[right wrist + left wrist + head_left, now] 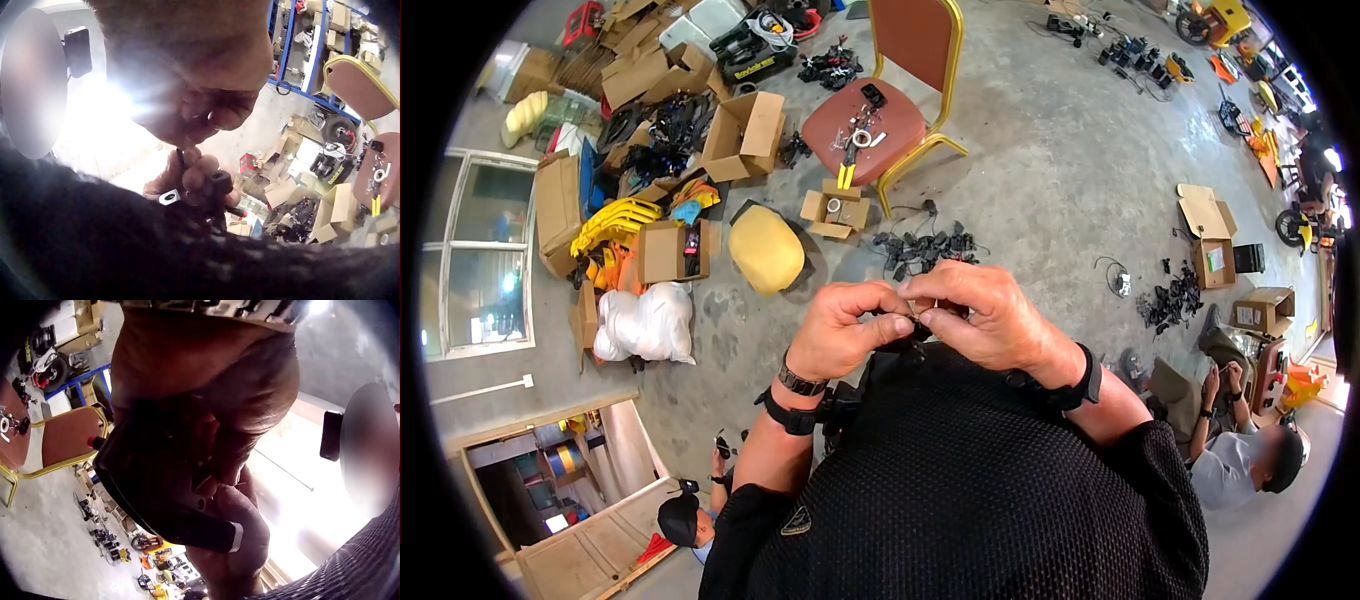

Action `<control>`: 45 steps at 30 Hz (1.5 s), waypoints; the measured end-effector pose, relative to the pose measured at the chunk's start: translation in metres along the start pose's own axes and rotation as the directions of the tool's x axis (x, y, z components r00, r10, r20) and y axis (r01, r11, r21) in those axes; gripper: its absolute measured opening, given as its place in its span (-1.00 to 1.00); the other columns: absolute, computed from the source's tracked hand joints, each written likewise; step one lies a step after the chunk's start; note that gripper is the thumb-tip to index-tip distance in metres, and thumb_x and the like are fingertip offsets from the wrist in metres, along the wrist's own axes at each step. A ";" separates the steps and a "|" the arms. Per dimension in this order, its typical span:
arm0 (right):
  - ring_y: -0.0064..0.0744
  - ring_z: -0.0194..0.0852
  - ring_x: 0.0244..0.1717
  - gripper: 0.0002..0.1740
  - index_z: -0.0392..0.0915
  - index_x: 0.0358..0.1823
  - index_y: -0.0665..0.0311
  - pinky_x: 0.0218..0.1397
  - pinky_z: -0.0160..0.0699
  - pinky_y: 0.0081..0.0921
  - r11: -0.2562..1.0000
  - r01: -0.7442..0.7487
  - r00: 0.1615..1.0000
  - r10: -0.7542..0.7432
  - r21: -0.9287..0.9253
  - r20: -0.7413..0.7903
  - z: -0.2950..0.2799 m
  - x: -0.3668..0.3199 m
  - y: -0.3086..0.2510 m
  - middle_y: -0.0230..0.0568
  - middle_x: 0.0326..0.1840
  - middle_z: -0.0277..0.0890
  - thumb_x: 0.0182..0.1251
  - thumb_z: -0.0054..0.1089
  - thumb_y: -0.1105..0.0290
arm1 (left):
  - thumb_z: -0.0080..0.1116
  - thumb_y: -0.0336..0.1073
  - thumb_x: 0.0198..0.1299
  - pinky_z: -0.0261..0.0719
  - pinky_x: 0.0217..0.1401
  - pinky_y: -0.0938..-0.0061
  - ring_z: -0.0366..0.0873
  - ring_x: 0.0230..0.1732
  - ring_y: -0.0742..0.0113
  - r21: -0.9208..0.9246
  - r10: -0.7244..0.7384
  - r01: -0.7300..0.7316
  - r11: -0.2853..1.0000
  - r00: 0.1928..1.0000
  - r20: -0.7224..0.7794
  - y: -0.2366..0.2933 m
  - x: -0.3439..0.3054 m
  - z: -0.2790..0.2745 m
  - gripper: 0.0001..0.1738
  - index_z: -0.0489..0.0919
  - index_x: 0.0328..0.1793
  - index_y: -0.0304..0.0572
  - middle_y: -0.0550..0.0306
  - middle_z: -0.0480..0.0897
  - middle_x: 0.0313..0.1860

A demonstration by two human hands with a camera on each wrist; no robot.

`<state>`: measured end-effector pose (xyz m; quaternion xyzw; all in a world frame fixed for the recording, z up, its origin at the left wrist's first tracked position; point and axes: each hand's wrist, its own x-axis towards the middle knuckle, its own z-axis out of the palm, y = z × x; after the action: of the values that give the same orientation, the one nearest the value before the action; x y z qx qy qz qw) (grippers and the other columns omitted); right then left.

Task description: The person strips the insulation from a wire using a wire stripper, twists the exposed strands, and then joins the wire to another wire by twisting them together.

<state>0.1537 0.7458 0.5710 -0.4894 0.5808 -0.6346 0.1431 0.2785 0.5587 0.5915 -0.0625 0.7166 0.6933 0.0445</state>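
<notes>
In the head view my left hand (845, 325) and right hand (990, 310) meet in front of my chest, fingertips almost touching. Fingers of the left hand are curled round a dark plastic part (169, 481), which has a red tip (95, 442) and a pale end (235, 537) in the left wrist view. Between the fingertips a thin wire (240, 484) shows, pinched by the right thumb and forefinger. The right wrist view has the same part (219, 182) under the left fingers, with much of it hidden. Its exact kind I cannot tell.
Ahead stands a red chair (865, 125) bearing yellow-handled pliers (847, 172) and a tape roll. Black parts (930, 248) lie on the floor beyond my hands, near a yellow rounded object (767, 250). Cardboard boxes (745, 135) crowd the left. Another person (1230, 465) sits at right.
</notes>
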 end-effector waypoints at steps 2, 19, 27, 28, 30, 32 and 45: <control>-0.48 0.60 -0.37 -0.67 0.67 0.00 0.30 -0.30 0.57 -0.50 0.996 -0.087 0.996 0.087 0.003 0.023 -0.003 0.001 -0.006 -0.27 -0.34 0.63 0.19 0.31 0.70 | 0.39 -0.44 0.26 0.54 -0.14 0.53 0.59 -0.22 0.45 0.049 0.010 -0.010 0.999 1.000 0.012 0.003 0.000 0.001 -0.89 0.71 -0.19 -0.37 0.16 0.69 -0.24; -0.64 0.56 -0.28 -0.70 0.64 0.19 0.25 -0.27 0.58 -0.55 0.648 -0.688 0.713 0.689 0.328 0.134 -0.034 -0.001 0.015 -0.46 -0.31 0.61 0.51 0.13 0.42 | 0.36 -0.46 0.31 0.55 -0.15 0.53 0.60 -0.26 0.41 0.044 0.035 -0.030 0.999 0.993 -0.110 -0.003 0.004 -0.001 -0.90 0.70 -0.17 -0.38 0.14 0.69 -0.27; -0.44 0.62 -0.29 -0.81 0.72 -0.09 0.25 -0.29 0.61 -0.43 0.341 -0.878 0.427 0.876 -0.336 -0.226 -0.112 -0.201 0.222 -0.33 -0.27 0.67 0.36 0.24 0.38 | 0.39 -0.35 0.16 0.67 -0.19 0.42 0.68 -0.26 0.28 0.363 0.160 -0.018 0.932 0.917 -0.365 -0.045 -0.021 -0.032 -0.82 0.71 -0.12 -0.18 0.17 0.73 -0.20; -0.41 0.62 -0.32 -0.84 0.71 -0.15 0.25 -0.33 0.59 -0.41 0.360 -0.871 0.449 0.860 -0.334 -0.243 -0.123 -0.241 0.235 -0.31 -0.29 0.66 0.32 0.24 0.39 | 0.39 -0.32 0.10 0.69 -0.18 0.36 0.70 -0.26 0.20 0.458 0.180 0.018 0.889 0.906 -0.384 -0.045 -0.023 -0.037 -0.78 0.71 -0.11 -0.13 0.15 0.73 -0.18; -0.35 0.60 -0.40 -0.89 0.70 -0.25 0.25 -0.40 0.56 -0.38 0.435 -0.883 0.467 0.853 -0.178 -0.234 -0.136 -0.302 0.236 -0.27 -0.34 0.65 0.24 0.26 0.43 | 0.38 -0.24 -0.02 0.72 -0.16 0.24 0.72 -0.24 0.05 0.550 0.169 0.110 0.828 0.886 -0.432 -0.044 -0.032 -0.043 -0.71 0.70 -0.11 -0.04 0.10 0.74 -0.14; -0.53 0.46 -0.59 -0.89 0.65 -0.25 0.27 -0.60 0.38 -0.54 0.204 -0.947 0.143 0.960 0.248 -0.242 -0.129 -0.314 0.189 -0.36 -0.47 0.53 0.32 0.15 0.45 | 0.37 -0.26 0.01 0.71 -0.16 0.27 0.70 -0.24 0.10 0.454 0.121 0.142 0.880 0.856 -0.503 -0.047 -0.043 -0.042 -0.72 0.70 -0.11 -0.06 0.11 0.74 -0.15; -0.58 0.45 -0.56 -0.68 0.55 0.14 0.40 -0.56 0.39 -0.60 0.235 -0.943 0.159 0.940 0.235 -0.302 -0.139 -0.257 0.183 -0.34 -0.40 0.55 0.41 0.14 0.46 | 0.32 -0.44 0.36 0.63 -0.07 0.50 0.68 -0.20 0.39 -0.249 0.026 -0.258 0.934 0.741 -0.670 -0.054 -0.042 -0.053 -0.86 0.69 -0.03 -0.35 0.10 0.75 -0.22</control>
<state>0.0973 0.9693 0.3153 0.1098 0.7754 -0.4876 0.3859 0.3292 0.5050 0.5459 -0.2529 0.5642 0.7364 -0.2747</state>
